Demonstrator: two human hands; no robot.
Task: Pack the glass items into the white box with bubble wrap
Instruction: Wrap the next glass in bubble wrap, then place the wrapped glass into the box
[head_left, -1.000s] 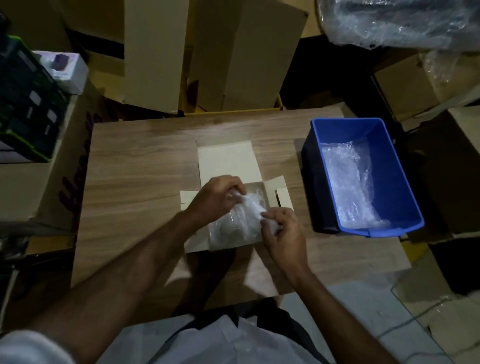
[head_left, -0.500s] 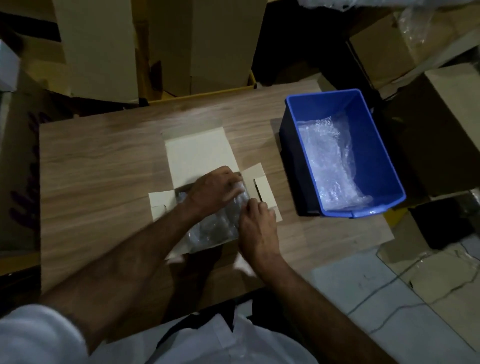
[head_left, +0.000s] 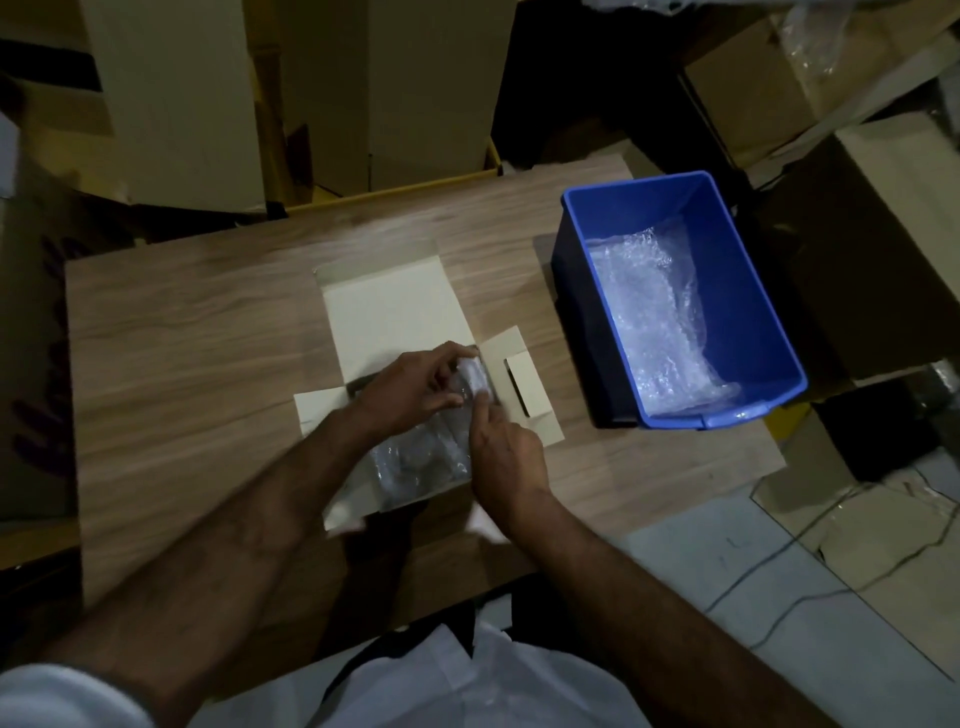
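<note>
Bubble-wrapped bundle (head_left: 421, 457) sat lower in the white box (head_left: 395, 312) than before; left hand (head_left: 415, 387) pinched it, right hand's (head_left: 506, 457) grip pressed with a straight finger.

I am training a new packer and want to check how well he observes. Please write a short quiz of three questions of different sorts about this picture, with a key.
1. True or false: the lid of the white box is shut.
2. Multiple choice: what lies inside the blue bin? A. glass cups B. bubble wrap C. tape rolls
3. Fill in: both hands work on the bubble-wrapped bundle that sits in the ____ box.

Key
1. False: the lid lies open, flat on the wooden table.
2. B: loose bubble wrap.
3. White. The left hand grips the bundle's far end; the right hand presses its right edge with a straight finger.
</note>
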